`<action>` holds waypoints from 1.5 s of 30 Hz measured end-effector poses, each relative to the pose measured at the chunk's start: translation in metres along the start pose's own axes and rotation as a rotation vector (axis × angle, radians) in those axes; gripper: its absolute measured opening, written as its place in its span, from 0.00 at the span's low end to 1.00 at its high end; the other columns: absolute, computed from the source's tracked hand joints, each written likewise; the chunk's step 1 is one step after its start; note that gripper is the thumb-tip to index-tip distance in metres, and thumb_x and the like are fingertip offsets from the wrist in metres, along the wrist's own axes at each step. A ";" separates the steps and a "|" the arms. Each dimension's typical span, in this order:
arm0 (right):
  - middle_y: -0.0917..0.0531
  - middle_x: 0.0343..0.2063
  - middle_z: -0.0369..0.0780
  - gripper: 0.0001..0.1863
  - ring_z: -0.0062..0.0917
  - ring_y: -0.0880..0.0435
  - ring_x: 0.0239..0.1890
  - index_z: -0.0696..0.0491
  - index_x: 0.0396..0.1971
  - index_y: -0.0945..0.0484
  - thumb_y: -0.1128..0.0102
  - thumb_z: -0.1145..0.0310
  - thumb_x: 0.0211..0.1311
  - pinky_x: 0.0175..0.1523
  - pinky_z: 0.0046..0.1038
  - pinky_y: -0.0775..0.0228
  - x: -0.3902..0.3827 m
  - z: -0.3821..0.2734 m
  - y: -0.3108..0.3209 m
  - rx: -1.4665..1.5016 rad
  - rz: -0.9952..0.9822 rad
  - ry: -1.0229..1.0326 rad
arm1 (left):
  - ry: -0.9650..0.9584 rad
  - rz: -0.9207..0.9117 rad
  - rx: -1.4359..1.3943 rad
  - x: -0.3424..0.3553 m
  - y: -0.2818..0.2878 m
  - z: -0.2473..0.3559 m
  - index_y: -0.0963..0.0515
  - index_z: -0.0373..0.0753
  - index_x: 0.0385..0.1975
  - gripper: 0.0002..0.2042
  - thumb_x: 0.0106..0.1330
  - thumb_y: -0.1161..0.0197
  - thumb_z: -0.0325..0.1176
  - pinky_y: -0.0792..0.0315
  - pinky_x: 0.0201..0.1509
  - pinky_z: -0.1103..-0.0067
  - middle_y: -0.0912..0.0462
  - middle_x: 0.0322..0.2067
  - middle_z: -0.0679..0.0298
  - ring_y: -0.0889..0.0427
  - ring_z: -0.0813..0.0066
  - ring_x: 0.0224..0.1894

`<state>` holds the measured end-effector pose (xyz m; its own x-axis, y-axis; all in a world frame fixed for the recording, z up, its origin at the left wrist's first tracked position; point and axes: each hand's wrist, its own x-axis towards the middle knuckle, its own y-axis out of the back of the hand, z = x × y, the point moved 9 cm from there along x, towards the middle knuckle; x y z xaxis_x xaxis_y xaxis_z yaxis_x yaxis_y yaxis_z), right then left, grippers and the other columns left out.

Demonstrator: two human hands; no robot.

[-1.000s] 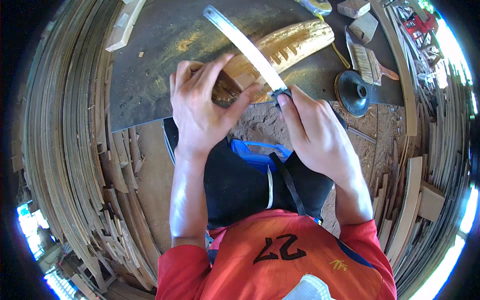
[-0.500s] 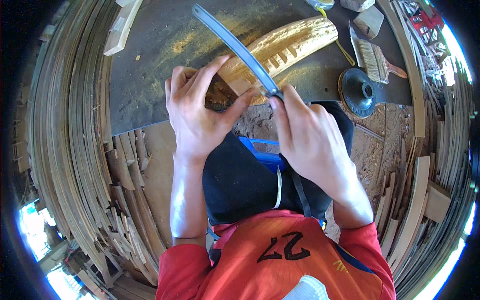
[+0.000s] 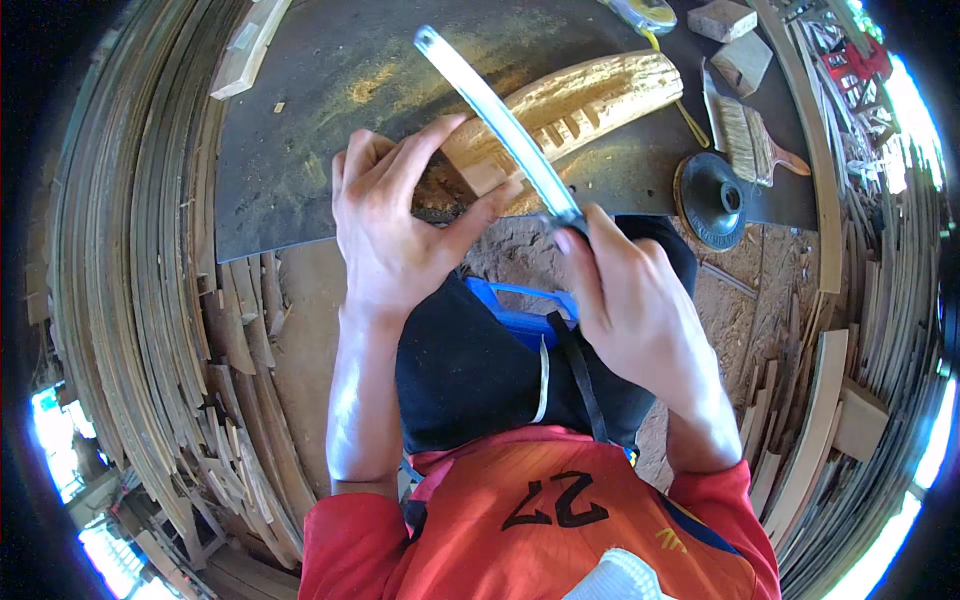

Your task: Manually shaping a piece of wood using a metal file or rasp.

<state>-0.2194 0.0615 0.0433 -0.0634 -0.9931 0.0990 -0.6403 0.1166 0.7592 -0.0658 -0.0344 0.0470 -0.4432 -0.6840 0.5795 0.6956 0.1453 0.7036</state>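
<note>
On the dark bench lies a carved, yellowish piece of wood [image 3: 610, 100], curved at the back, with several notches cut along its near side. My left hand [image 3: 385, 225] grips its near left end, the index finger on top and the thumb at the front edge. My right hand [image 3: 645, 295] is closed around the dark handle of a hacksaw [image 3: 500, 118], which from above looks like a long narrow metal bar. The bar slants up and left across the wood near my left thumb. Whether its teeth touch the wood is hidden.
Sawdust lies on the dark bench top [image 3: 300, 170]. To the right are a brush [image 3: 750, 145], a round black disc [image 3: 710, 200], wood offcuts [image 3: 742, 62] and a tape measure [image 3: 645, 14]. Stacked wood strips [image 3: 130, 250] line the left; more stand at the right.
The hacksaw and my right hand have drawn back toward me and slightly right. My left hand keeps its hold on the wood. The whole view has shifted slightly.
</note>
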 end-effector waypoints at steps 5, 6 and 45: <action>0.22 0.16 0.56 0.14 0.57 0.18 0.23 0.61 0.38 0.26 0.46 0.63 0.80 0.30 0.55 0.27 0.013 -0.001 0.003 -0.003 0.043 0.089 | -0.021 -0.022 -0.027 0.002 -0.007 -0.002 0.16 0.39 0.57 0.30 0.51 0.15 0.37 0.25 0.48 0.68 0.10 0.43 0.57 0.20 0.60 0.40; 0.21 0.17 0.57 0.15 0.58 0.17 0.24 0.61 0.37 0.26 0.47 0.63 0.81 0.32 0.55 0.25 0.023 -0.003 -0.002 -0.007 0.034 0.111 | -0.027 0.026 -0.003 0.000 -0.003 -0.006 0.15 0.41 0.56 0.31 0.49 0.15 0.39 0.26 0.48 0.67 0.12 0.38 0.61 0.21 0.61 0.38; 0.21 0.13 0.51 0.13 0.53 0.16 0.18 0.56 0.40 0.27 0.49 0.61 0.81 0.26 0.50 0.22 0.034 -0.007 -0.014 -0.085 0.007 0.092 | -0.040 0.066 0.005 -0.002 0.009 -0.011 0.15 0.44 0.55 0.31 0.48 0.15 0.41 0.24 0.47 0.67 0.09 0.41 0.62 0.20 0.58 0.36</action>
<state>-0.2068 0.0259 0.0409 0.0057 -0.9870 0.1603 -0.5724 0.1282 0.8099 -0.0526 -0.0395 0.0472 -0.4184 -0.6437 0.6409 0.7213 0.1933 0.6651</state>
